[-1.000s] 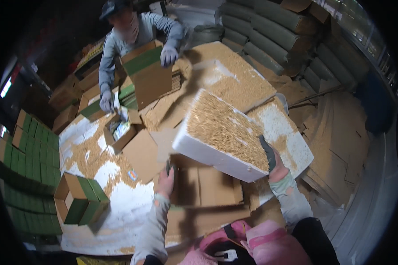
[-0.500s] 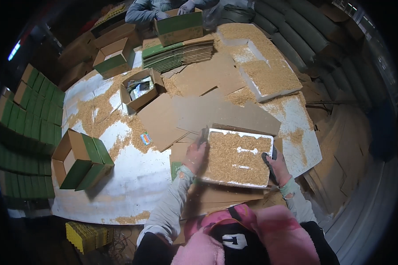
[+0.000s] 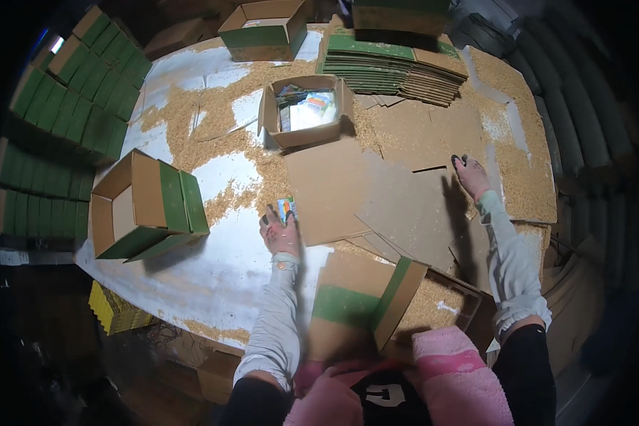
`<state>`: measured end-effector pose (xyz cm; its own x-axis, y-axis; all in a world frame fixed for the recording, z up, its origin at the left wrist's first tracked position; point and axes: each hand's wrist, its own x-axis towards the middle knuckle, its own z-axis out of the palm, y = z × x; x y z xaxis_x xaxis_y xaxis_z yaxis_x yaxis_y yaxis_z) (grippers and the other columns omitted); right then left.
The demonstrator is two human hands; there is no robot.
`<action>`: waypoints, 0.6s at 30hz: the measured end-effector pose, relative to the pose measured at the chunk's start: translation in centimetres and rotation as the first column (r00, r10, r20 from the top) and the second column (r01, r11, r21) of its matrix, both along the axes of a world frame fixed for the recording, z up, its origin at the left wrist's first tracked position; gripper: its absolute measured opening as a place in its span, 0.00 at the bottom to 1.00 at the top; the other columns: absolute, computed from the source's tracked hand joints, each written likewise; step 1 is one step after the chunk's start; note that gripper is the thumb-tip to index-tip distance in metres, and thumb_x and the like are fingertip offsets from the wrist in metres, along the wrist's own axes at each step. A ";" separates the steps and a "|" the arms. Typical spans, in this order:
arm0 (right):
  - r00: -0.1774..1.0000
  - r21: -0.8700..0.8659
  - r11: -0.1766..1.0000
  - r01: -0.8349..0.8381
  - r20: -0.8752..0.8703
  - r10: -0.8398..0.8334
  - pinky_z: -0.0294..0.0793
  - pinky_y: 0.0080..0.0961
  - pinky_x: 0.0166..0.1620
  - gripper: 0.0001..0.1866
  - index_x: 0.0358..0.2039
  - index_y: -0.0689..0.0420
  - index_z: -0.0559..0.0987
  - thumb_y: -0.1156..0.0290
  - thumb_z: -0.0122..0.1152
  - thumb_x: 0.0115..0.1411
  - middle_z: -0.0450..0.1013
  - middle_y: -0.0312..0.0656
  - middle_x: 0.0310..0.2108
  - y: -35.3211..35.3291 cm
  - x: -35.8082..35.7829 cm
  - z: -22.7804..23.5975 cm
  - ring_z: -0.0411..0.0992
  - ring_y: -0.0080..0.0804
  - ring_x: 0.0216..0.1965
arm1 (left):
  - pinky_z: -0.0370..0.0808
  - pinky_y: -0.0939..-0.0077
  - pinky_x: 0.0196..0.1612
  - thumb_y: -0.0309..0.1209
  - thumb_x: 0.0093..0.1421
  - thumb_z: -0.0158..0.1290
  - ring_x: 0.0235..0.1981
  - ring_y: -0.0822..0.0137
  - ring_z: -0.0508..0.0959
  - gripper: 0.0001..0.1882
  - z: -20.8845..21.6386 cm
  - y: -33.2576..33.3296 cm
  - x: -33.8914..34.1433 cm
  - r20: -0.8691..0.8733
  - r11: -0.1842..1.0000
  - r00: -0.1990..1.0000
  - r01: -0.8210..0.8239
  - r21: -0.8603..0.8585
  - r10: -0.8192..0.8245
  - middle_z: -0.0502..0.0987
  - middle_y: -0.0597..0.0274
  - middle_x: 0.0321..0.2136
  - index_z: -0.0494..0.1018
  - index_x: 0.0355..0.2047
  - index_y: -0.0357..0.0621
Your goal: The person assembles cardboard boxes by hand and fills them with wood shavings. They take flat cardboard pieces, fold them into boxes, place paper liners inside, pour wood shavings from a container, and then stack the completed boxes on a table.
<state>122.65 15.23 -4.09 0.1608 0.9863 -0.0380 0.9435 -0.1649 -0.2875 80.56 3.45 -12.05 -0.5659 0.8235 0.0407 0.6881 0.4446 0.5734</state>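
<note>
Sawdust-strewn table (image 3: 220, 263): left hand (image 3: 280, 234) fingers spread, touching small colourful packet (image 3: 286, 206) just beyond fingertips; right hand (image 3: 470, 175) flat on cardboard sheet (image 3: 405, 206), farther off.

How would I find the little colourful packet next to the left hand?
Start at the big white table strewn with sawdust, then find the flat brown cardboard sheet in its middle. At that sheet's lower left edge the left hand reaches out, and the little packet lies at its fingertips. It is the only small, bright, many-coloured thing lying loose there; everything around it is brown or white.
</note>
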 end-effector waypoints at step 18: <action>0.975 0.509 0.834 0.213 -0.170 -0.145 0.70 0.25 0.39 0.16 0.38 0.65 0.76 0.68 0.59 0.50 0.74 0.51 0.33 -15.3 7.6 15.2 0.74 0.35 0.34 | 0.71 0.70 0.41 0.21 0.44 0.56 0.36 0.57 0.74 0.17 19.8 -6.9 16.1 0.333 0.480 0.348 0.571 0.666 -0.876 0.73 0.54 0.34 0.72 0.37 0.41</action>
